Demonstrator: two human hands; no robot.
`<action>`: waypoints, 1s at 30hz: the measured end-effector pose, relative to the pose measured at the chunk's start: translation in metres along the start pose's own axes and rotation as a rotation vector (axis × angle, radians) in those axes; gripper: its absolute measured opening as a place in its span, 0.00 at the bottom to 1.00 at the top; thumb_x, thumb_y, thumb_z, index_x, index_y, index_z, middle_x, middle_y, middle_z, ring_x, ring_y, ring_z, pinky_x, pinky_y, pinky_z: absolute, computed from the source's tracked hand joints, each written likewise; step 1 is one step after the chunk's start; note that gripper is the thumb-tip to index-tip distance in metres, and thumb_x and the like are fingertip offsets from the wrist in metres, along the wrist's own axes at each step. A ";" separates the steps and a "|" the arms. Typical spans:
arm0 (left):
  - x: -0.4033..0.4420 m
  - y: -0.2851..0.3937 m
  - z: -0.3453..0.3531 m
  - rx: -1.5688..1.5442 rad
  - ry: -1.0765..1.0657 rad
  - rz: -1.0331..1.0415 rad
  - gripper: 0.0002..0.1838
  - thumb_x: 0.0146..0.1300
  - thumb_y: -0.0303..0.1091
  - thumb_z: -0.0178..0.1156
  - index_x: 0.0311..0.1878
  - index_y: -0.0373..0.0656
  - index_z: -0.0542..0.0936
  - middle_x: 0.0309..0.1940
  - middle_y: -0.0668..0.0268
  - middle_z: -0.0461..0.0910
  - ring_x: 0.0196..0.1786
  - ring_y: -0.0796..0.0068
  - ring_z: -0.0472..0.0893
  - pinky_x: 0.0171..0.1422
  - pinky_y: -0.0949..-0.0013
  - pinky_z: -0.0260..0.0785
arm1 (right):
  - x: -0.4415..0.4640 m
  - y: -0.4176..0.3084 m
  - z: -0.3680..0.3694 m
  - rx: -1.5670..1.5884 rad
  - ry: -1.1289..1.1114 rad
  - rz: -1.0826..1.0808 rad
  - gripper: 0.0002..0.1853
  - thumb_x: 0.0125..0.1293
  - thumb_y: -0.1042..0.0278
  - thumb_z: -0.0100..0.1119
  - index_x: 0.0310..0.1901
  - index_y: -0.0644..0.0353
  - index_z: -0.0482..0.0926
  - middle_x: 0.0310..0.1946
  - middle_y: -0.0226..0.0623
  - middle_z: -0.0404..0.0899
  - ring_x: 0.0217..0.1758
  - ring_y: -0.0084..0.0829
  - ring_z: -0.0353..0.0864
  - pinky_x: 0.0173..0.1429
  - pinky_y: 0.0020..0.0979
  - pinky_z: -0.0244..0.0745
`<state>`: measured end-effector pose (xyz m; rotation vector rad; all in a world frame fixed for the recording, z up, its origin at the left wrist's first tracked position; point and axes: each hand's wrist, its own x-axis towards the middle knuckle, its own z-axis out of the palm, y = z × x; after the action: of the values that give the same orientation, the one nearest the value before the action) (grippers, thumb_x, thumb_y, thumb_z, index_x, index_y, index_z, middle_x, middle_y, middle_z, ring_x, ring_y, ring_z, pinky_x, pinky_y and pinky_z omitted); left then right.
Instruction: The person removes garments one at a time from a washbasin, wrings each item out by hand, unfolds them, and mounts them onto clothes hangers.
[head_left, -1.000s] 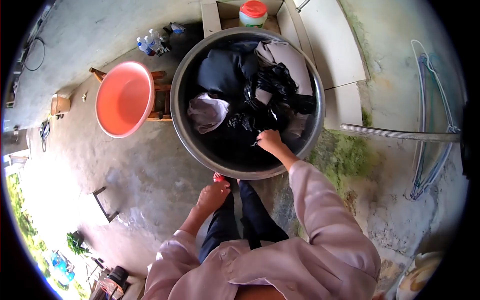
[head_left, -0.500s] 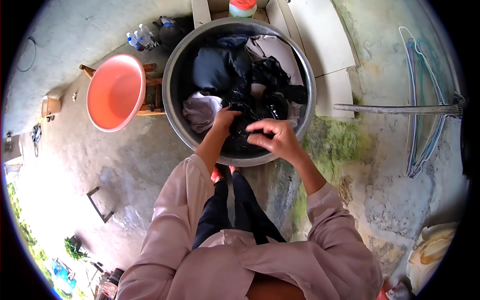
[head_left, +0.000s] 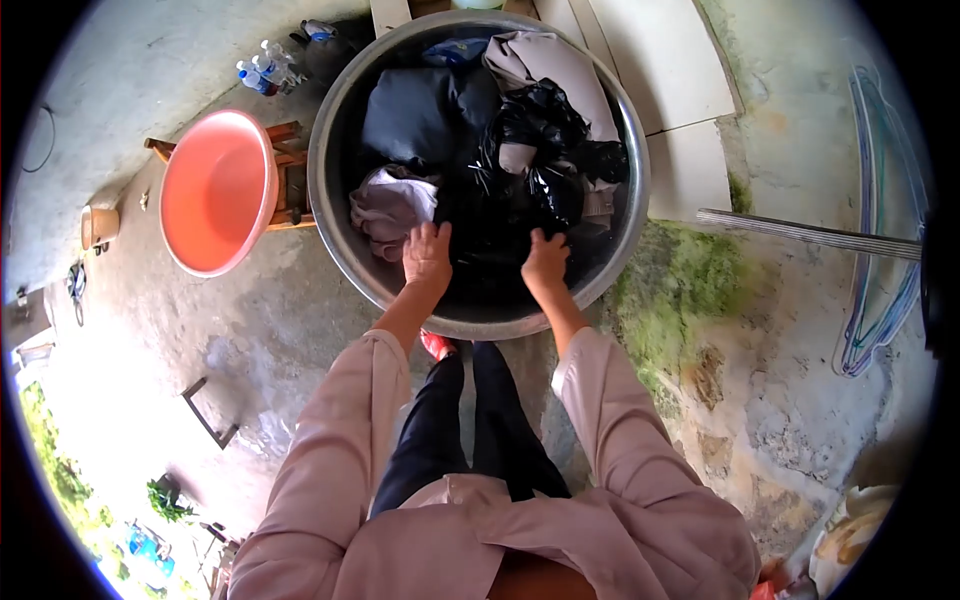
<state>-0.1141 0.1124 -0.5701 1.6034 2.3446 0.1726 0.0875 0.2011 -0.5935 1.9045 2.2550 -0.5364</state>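
A wide metal basin [head_left: 329, 215] stands in front of me, holding bunched clothes. My left hand [head_left: 428, 260] is over its near left part, fingers curled onto black cloth [head_left: 487, 265], beside a pale mauve garment [head_left: 388, 205]. Across from it, my right hand [head_left: 546, 265] has its fingers bent onto the same dark cloth, near shiny black material [head_left: 555, 195]. The black cloth spans the gap between both hands; its edges blend into the dark basin. Farther back lie a dark navy garment [head_left: 415, 115] and a beige one [head_left: 550, 65].
To the left, an orange-pink plastic basin [head_left: 215, 195] rests on a wooden stool [head_left: 287, 165]. Plastic bottles [head_left: 265, 70] stand by the wall. A striped pole [head_left: 800, 232] and hangers [head_left: 868, 230] are on the right. Mossy concrete [head_left: 680, 290] lies beside the metal basin.
My hands have moved apart: the right shifted back toward me, the left slightly leftward and nearer. Both are now about level at the basin's near side. The view has shifted slightly.
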 end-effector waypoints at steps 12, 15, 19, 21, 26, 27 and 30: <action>0.017 -0.077 0.045 -0.326 -0.498 0.065 0.20 0.57 0.26 0.53 0.53 0.52 0.80 0.36 0.56 0.81 0.42 0.51 0.81 0.50 0.56 0.76 | 0.045 0.017 -0.035 -0.388 -0.561 -0.303 0.30 0.61 0.38 0.55 0.52 0.55 0.79 0.50 0.44 0.81 0.53 0.44 0.80 0.58 0.43 0.72; 0.029 -0.087 0.003 -0.341 -0.615 0.063 0.24 0.57 0.24 0.52 0.56 0.55 0.79 0.37 0.53 0.83 0.39 0.53 0.83 0.44 0.57 0.77 | 0.030 0.031 -0.080 -0.316 -0.320 -0.612 0.33 0.58 0.34 0.56 0.54 0.54 0.79 0.33 0.43 0.83 0.39 0.44 0.83 0.43 0.42 0.78; 0.036 -0.089 -0.080 -0.156 -0.289 0.143 0.25 0.58 0.22 0.49 0.56 0.55 0.80 0.34 0.56 0.82 0.34 0.58 0.84 0.29 0.59 0.79 | -0.011 0.024 -0.171 -0.204 -0.221 -0.779 0.26 0.55 0.48 0.65 0.57 0.43 0.78 0.27 0.42 0.81 0.34 0.42 0.82 0.36 0.40 0.75; 0.052 -0.065 -0.159 -0.594 -0.595 -0.324 0.25 0.55 0.18 0.44 0.52 0.49 0.81 0.34 0.59 0.81 0.41 0.59 0.83 0.27 0.61 0.80 | -0.016 0.030 -0.192 -0.149 0.032 -0.912 0.20 0.54 0.60 0.65 0.52 0.45 0.80 0.23 0.39 0.79 0.31 0.41 0.80 0.35 0.40 0.74; 0.049 -0.045 -0.303 -0.718 -0.428 -0.159 0.23 0.52 0.15 0.43 0.49 0.42 0.79 0.37 0.58 0.79 0.25 0.62 0.83 0.22 0.65 0.79 | -0.059 -0.008 -0.312 -0.103 0.433 -0.985 0.10 0.53 0.72 0.60 0.37 0.49 0.84 0.22 0.36 0.77 0.30 0.38 0.77 0.36 0.39 0.72; 0.052 -0.045 -0.332 -0.711 -0.465 -0.126 0.22 0.54 0.16 0.44 0.49 0.42 0.79 0.34 0.60 0.80 0.24 0.65 0.83 0.21 0.66 0.78 | -0.069 -0.016 -0.340 -0.121 0.476 -0.993 0.09 0.53 0.73 0.59 0.36 0.50 0.84 0.22 0.36 0.77 0.30 0.38 0.77 0.36 0.40 0.72; 0.035 -0.016 -0.436 -0.689 -0.323 -0.024 0.17 0.56 0.16 0.47 0.47 0.39 0.78 0.25 0.59 0.81 0.23 0.68 0.83 0.21 0.71 0.77 | -0.102 -0.036 -0.426 -0.212 0.621 -1.009 0.10 0.55 0.75 0.57 0.37 0.51 0.85 0.23 0.39 0.78 0.31 0.42 0.77 0.38 0.40 0.74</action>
<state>-0.2744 0.1681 -0.1662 1.1551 1.7767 0.5934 0.1226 0.2543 -0.1588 0.7533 3.4147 0.2814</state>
